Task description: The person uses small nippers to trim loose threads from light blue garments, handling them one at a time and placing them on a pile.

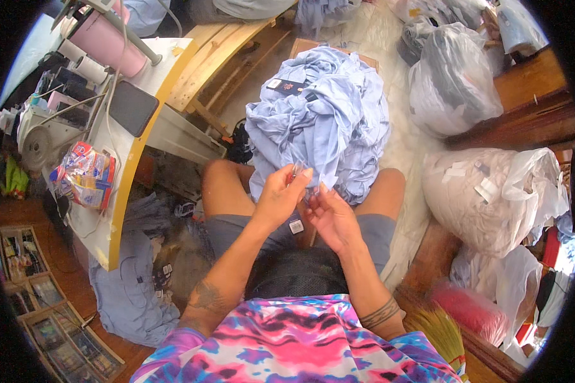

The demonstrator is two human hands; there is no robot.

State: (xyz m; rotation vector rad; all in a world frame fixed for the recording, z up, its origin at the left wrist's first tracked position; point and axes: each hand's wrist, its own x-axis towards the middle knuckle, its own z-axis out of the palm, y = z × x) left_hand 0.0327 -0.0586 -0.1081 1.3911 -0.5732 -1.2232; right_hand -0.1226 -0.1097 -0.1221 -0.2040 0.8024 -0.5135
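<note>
"Where is the work now?"
"The heap of light-blue garments (pixel 358 115) is in front of the person, between the knees. Both hands are at its near edge."

"What do the hands hold?"
"The left hand (pixel 278 198) has thumb and forefinger closed in a pinch, on a small dark piece (pixel 294 170) which I cannot identify. The right hand (pixel 333 220) is half curled, its fingertips close to the cloth; whether it grips something, I cannot tell."

"And how much is finished?"
"One dark hang tag (pixel 284 86) lies upon the heap, and a dark tag with white label (pixel 296 225) is below the hands. I would judge this garment is in the middle of handling, and most of the heap perhaps remains; its finished part cannot be counted."
</note>
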